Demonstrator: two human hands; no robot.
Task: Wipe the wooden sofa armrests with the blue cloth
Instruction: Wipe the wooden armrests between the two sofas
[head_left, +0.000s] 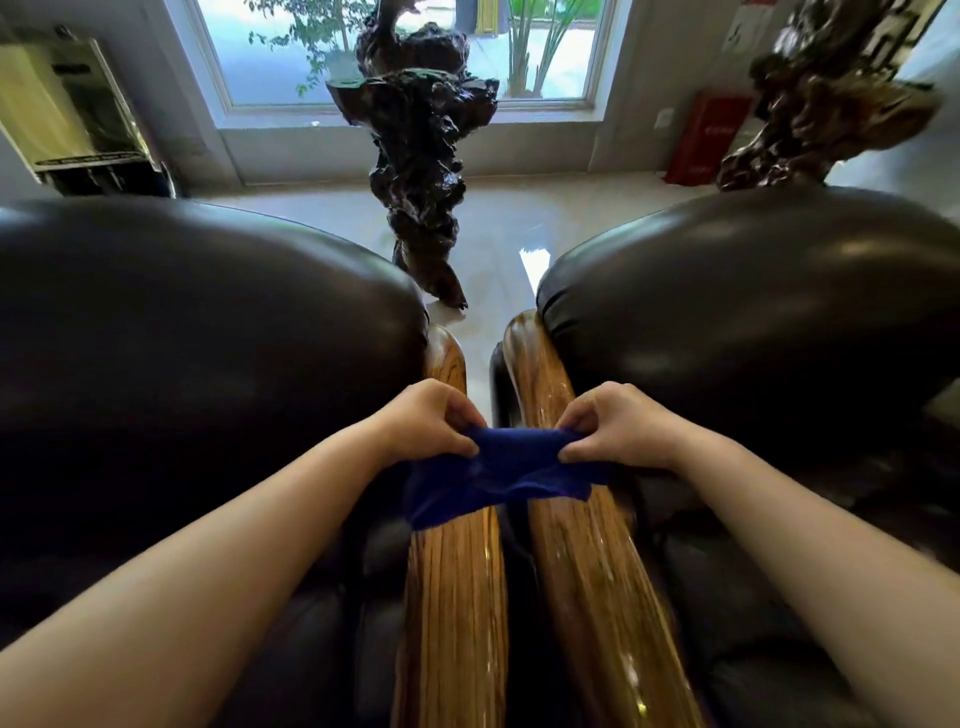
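Note:
Two glossy wooden armrests run side by side away from me: the left armrest (452, 597) and the right armrest (587, 571), with a dark gap between them. A blue cloth (511, 467) is stretched across both, hanging down a little over the left one. My left hand (423, 418) pinches the cloth's left end with curled fingers. My right hand (615, 423) pinches its right end the same way. Both hands sit just above the armrests, about midway along them.
Dark leather sofa backs bulge on either side, the left sofa (208, 338) and the right sofa (753, 312). Beyond them stand a dark gnarled root sculpture (421, 156) on a shiny pale floor (498, 244), another sculpture (821, 104) at the right, and a red box (709, 137) by the wall.

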